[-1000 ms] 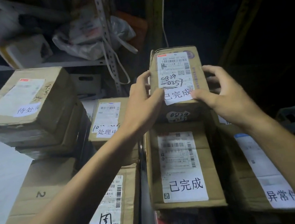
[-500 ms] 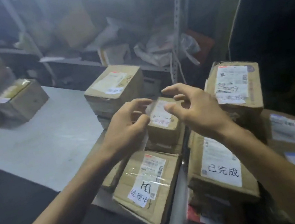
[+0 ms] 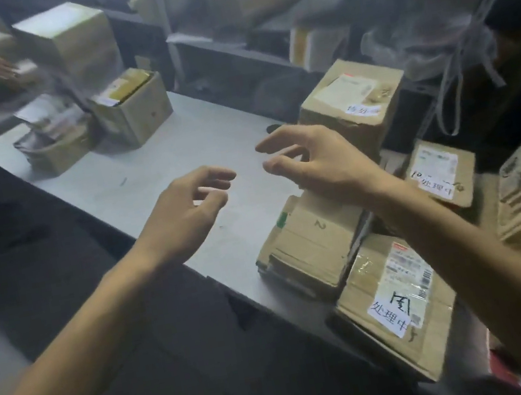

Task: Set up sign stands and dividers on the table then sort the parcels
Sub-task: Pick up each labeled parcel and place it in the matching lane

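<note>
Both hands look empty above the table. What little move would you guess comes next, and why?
Probably reach for the cardboard box at the far end of the table and grip it. The left hand and right hand both hover empty over it, and the parcels on the right carry handwritten labels, so they look sorted.

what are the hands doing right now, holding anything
Left hand: open, fingers loosely curled, holding nothing.
Right hand: open, fingers spread above the table, holding nothing.
</note>
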{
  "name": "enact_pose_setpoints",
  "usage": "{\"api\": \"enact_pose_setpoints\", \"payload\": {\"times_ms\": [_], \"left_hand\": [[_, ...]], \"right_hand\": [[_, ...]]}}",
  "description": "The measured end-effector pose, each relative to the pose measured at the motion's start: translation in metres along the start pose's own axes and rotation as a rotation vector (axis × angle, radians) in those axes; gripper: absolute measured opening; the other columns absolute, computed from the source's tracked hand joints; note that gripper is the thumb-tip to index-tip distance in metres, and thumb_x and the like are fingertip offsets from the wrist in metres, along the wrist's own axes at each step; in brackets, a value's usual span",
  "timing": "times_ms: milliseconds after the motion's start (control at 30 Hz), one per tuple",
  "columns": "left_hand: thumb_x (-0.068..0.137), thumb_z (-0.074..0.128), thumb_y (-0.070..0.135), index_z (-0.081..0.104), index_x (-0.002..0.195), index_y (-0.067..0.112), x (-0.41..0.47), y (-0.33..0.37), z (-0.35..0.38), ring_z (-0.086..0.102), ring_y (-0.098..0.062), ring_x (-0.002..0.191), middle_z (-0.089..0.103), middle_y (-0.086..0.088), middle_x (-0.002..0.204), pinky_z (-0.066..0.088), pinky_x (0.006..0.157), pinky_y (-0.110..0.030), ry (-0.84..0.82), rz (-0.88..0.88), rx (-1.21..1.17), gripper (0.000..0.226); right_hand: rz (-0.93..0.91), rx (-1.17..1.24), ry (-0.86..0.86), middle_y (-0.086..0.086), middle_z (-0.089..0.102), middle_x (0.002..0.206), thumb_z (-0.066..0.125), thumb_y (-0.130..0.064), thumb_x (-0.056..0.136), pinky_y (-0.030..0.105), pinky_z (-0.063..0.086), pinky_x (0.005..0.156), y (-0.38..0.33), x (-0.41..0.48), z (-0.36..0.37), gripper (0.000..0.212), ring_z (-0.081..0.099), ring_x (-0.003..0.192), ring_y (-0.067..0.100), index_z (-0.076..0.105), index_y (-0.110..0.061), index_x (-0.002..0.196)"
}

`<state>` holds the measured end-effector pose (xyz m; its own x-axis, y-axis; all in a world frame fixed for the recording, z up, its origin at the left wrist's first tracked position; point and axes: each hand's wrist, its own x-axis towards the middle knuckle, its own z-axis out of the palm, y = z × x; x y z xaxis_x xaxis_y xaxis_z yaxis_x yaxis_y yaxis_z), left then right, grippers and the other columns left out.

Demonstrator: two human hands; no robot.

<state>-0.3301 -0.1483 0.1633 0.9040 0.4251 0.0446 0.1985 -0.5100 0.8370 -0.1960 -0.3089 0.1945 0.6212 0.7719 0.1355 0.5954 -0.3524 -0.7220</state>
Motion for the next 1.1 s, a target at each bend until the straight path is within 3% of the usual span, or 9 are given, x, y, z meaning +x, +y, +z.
{"api": "enact_pose_setpoints", "payload": {"times_ms": [67, 200, 267, 433, 500, 633, 867, 1000, 1100], "left_hand": [[0.095, 0.052, 0.016, 0.065, 0.112, 0.035, 0.007, -0.021, -0.021, 0.061, -0.003, 0.104, 0.066, 0.015, 0.110, 0.050, 0.095, -0.032, -0.024, -0.018, -0.002, 0.028], [0.095, 0.051, 0.015, 0.065, 0.111, 0.035, 0.029, -0.053, -0.048, 0.061, -0.004, 0.105, 0.067, 0.015, 0.109, 0.050, 0.097, -0.036, -0.078, -0.033, -0.021, 0.030], [0.095, 0.052, 0.015, 0.066, 0.111, 0.036, 0.044, -0.066, -0.056, 0.061, -0.003, 0.104, 0.067, 0.017, 0.109, 0.049, 0.097, -0.034, -0.115, -0.029, -0.038, 0.029], [0.096, 0.052, 0.017, 0.065, 0.109, 0.039, 0.096, -0.106, -0.080, 0.060, 0.002, 0.103, 0.067, 0.019, 0.108, 0.048, 0.090, -0.023, -0.171, -0.023, -0.051, 0.028], [0.097, 0.052, 0.017, 0.063, 0.111, 0.038, 0.122, -0.130, -0.099, 0.059, 0.005, 0.103, 0.065, 0.021, 0.109, 0.045, 0.086, -0.016, -0.195, -0.034, -0.018, 0.028], [0.097, 0.050, 0.017, 0.064, 0.113, 0.036, 0.177, -0.174, -0.155, 0.059, 0.005, 0.103, 0.064, 0.021, 0.110, 0.045, 0.085, -0.015, -0.150, -0.110, 0.027, 0.028], [0.097, 0.052, 0.016, 0.064, 0.113, 0.036, 0.268, -0.232, -0.247, 0.057, 0.004, 0.106, 0.064, 0.019, 0.113, 0.044, 0.087, -0.017, -0.024, -0.147, 0.058, 0.028], [0.095, 0.052, 0.011, 0.062, 0.117, 0.031, 0.335, -0.278, -0.276, 0.052, 0.010, 0.104, 0.059, 0.017, 0.118, 0.039, 0.081, -0.005, 0.014, -0.139, 0.085, 0.032], [0.092, 0.054, 0.007, 0.061, 0.125, 0.026, 0.399, -0.324, -0.292, 0.048, -0.002, 0.116, 0.054, 0.009, 0.130, 0.038, 0.102, -0.021, 0.014, -0.103, 0.128, 0.039]], "right_hand": [[0.015, -0.017, -0.014, -0.006, 0.064, 0.129, 0.057, -0.034, 0.098, 0.013, 0.045, 0.076, -0.010, 0.015, 0.021, 0.031, 0.061, 0.109, 0.012, 0.064, -0.023, 0.125], [0.076, -0.040, -0.081, -0.010, 0.063, 0.126, 0.057, -0.038, 0.097, 0.021, 0.050, 0.084, -0.022, 0.044, 0.047, 0.030, 0.061, 0.109, 0.008, 0.064, -0.027, 0.124], [0.110, -0.039, -0.072, -0.011, 0.064, 0.124, 0.057, -0.038, 0.097, 0.017, 0.049, 0.080, -0.023, 0.063, 0.056, 0.028, 0.061, 0.105, 0.005, 0.064, -0.029, 0.122], [0.140, -0.021, -0.067, -0.013, 0.066, 0.117, 0.057, -0.035, 0.095, 0.004, 0.044, 0.065, -0.018, 0.130, 0.103, 0.024, 0.059, 0.088, -0.007, 0.065, -0.031, 0.117], [0.130, 0.013, -0.084, -0.011, 0.067, 0.116, 0.058, -0.034, 0.094, 0.008, 0.045, 0.071, -0.017, 0.166, 0.128, 0.024, 0.062, 0.095, -0.001, 0.066, -0.029, 0.117], [0.121, 0.101, -0.137, -0.007, 0.067, 0.119, 0.058, -0.031, 0.095, 0.017, 0.048, 0.077, -0.026, 0.252, 0.171, 0.025, 0.064, 0.104, 0.010, 0.067, -0.025, 0.118], [0.128, 0.150, -0.229, -0.018, 0.063, 0.107, 0.057, -0.033, 0.096, 0.006, 0.042, 0.066, -0.045, 0.385, 0.222, 0.023, 0.058, 0.087, -0.009, 0.067, -0.029, 0.116], [0.232, 0.181, -0.196, -0.013, 0.068, 0.110, 0.059, -0.031, 0.094, 0.013, 0.049, 0.074, -0.030, 0.451, 0.254, 0.021, 0.063, 0.092, -0.004, 0.068, -0.028, 0.113], [0.356, 0.203, -0.140, -0.005, 0.069, 0.114, 0.060, -0.030, 0.093, 0.031, 0.056, 0.082, -0.007, 0.499, 0.282, 0.025, 0.065, 0.096, 0.007, 0.068, -0.024, 0.116]]}}
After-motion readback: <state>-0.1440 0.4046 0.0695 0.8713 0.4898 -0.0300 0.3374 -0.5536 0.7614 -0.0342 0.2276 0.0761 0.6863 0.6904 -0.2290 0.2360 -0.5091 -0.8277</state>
